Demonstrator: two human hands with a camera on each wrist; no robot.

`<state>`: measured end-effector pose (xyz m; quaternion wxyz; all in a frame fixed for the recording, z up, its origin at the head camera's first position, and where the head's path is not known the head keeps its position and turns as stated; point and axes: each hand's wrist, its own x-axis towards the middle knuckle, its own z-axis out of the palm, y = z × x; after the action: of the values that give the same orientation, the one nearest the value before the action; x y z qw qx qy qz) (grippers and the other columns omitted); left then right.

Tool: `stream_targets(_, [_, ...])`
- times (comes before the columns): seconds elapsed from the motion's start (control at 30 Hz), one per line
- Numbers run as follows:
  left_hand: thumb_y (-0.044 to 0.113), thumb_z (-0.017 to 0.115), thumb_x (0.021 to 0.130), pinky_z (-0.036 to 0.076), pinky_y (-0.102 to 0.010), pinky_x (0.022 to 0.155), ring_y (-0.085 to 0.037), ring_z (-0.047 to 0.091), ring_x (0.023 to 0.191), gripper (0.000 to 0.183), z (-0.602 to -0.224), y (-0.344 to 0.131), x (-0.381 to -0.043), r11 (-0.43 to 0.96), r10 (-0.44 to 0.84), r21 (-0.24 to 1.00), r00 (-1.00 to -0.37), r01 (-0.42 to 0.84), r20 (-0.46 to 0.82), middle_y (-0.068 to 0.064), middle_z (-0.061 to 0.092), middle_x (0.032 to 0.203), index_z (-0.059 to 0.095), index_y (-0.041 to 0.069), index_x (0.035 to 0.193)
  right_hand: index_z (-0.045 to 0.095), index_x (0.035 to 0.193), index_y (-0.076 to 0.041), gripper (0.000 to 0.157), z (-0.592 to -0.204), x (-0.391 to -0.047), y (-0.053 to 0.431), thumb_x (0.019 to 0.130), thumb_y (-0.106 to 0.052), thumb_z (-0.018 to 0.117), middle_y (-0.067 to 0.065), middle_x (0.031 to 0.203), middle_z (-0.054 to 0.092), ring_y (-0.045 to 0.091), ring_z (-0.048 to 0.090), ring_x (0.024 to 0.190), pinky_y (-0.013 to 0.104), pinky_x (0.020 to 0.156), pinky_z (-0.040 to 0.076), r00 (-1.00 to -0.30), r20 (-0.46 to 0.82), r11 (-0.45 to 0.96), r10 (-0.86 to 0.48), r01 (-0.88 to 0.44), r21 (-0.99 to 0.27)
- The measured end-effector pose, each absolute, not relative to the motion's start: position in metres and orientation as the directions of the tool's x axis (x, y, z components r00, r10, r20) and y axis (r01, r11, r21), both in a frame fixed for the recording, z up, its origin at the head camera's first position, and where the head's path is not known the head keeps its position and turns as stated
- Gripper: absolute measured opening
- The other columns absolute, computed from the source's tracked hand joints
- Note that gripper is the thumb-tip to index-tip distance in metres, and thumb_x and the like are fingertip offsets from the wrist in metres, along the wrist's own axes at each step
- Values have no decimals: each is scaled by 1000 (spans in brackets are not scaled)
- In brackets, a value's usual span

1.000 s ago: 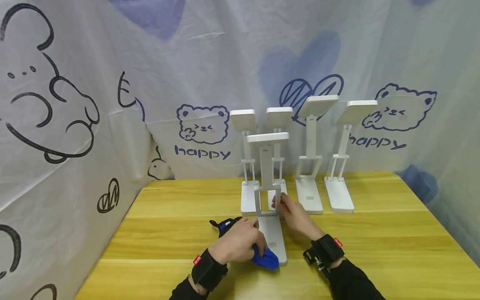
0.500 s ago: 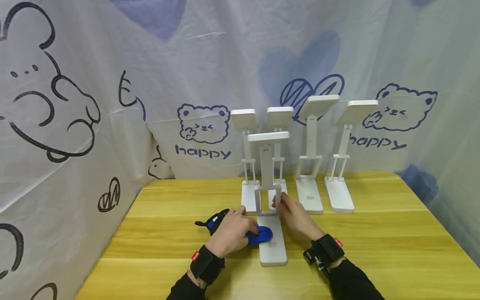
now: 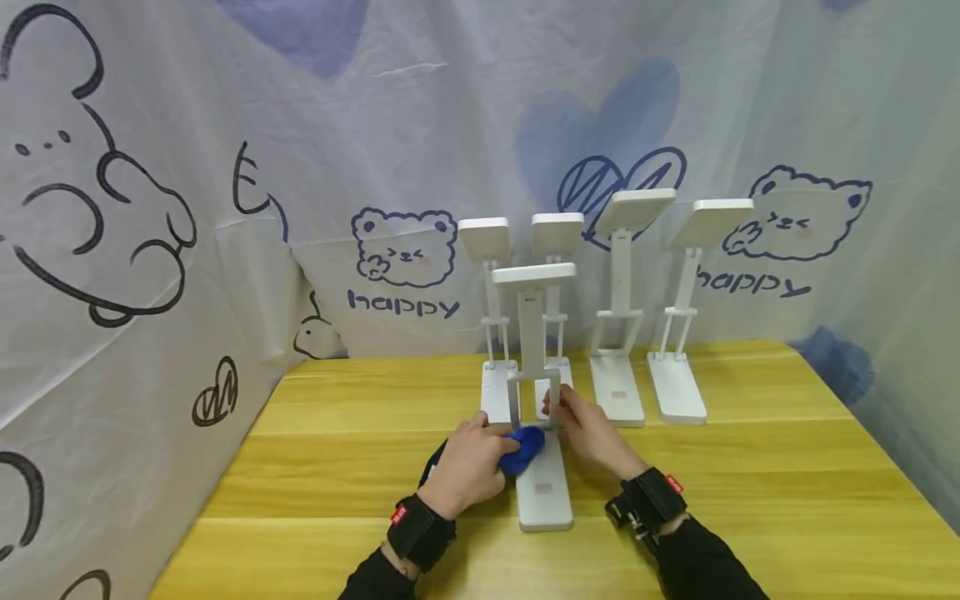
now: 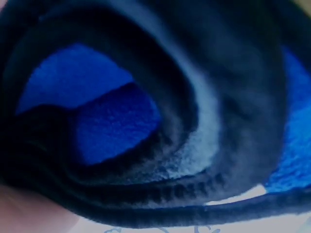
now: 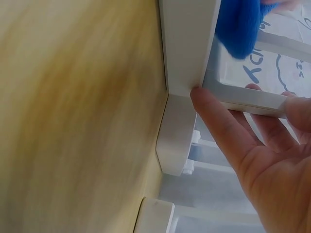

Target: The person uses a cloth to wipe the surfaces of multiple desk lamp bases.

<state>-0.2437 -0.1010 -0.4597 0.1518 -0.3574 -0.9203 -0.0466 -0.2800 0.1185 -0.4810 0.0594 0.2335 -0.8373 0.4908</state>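
Observation:
A white phone stand (image 3: 544, 500) stands upright nearest the person, its base flat on the table and its tilted top plate raised. My left hand (image 3: 467, 468) grips a bunched blue cloth (image 3: 522, 450), which lies against the back of the base, by the hinged frame. Black edging loops over the blue fleecy cloth (image 4: 112, 126) and fills the left wrist view. On the other side, my right hand (image 3: 596, 429) holds the stand's frame. The right wrist view has its fingers (image 5: 223, 121) around the frame's side bar, one fingertip at the base's edge.
Several similar white stands line the back of the wooden table (image 3: 345, 492), including a tall one (image 3: 619, 392) and one at the far right (image 3: 678, 392). The left pair is partly hidden by the front stand. A printed curtain (image 3: 405, 125) hangs behind.
My left hand has moved the blue cloth from the front end of the base back towards the hinged frame. The right hand keeps its hold and the stand stays put.

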Motion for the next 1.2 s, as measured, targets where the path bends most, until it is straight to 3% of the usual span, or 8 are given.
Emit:
stream_targets(0.33, [7, 62, 79, 42, -34, 64, -23, 45, 85, 33, -470, -90, -244, 756, 642, -122, -689, 644, 336, -5, 63, 118, 72, 19, 108, 50, 111, -4, 17, -480, -277, 116, 102, -8, 37, 20, 105, 60, 31, 61, 95, 47, 68, 57, -872, 334, 394, -358, -465, -793])
stream_targets(0.47, [7, 63, 77, 44, -36, 65, -22, 45, 84, 35, -473, -85, -244, 746, 651, -122, -677, 655, 345, -3, 64, 116, 72, 19, 108, 51, 111, -5, 17, -479, -277, 115, 102, -7, 37, 18, 103, 61, 29, 62, 94, 44, 66, 57, -867, 351, 407, -354, -481, -777])
stream_targets(0.7, [6, 64, 74, 45, -40, 76, -21, 42, 87, 43, -472, -79, -240, 707, 687, -71, -659, 704, 305, 0, 62, 124, 71, 24, 112, 52, 111, -8, 15, -478, -278, 115, 100, -6, 43, 15, 102, 65, 27, 62, 98, 46, 78, 53, -835, 426, 471, -347, -548, -691])
stream_targets(0.77, [5, 63, 73, 45, -41, 80, -20, 43, 90, 45, -470, -79, -239, 694, 698, -50, -655, 718, 291, 2, 62, 124, 71, 26, 111, 52, 112, -7, 15, -478, -279, 115, 100, -6, 42, 16, 101, 64, 28, 63, 94, 46, 74, 53, -833, 428, 464, -351, -552, -693])
stream_targets(0.93, [-2, 59, 71, 41, -30, 74, -15, 42, 83, 48, -464, -79, -238, 623, 752, 42, -613, 781, 243, 6, 65, 120, 74, 29, 105, 51, 111, -5, 16, -479, -278, 117, 101, -7, 39, 18, 100, 63, 30, 62, 83, 42, 64, 52, -842, 403, 451, -359, -535, -715])
stream_targets(1.2, [-9, 56, 66, 30, -19, 65, -8, 37, 74, 50, -452, -81, -233, 508, 820, 224, -547, 831, 168, 15, 69, 107, 78, 33, 82, 50, 114, -3, 19, -478, -277, 120, 102, -7, 36, 21, 106, 61, 33, 61, 94, 46, 70, 55, -871, 332, 405, -363, -468, -785])
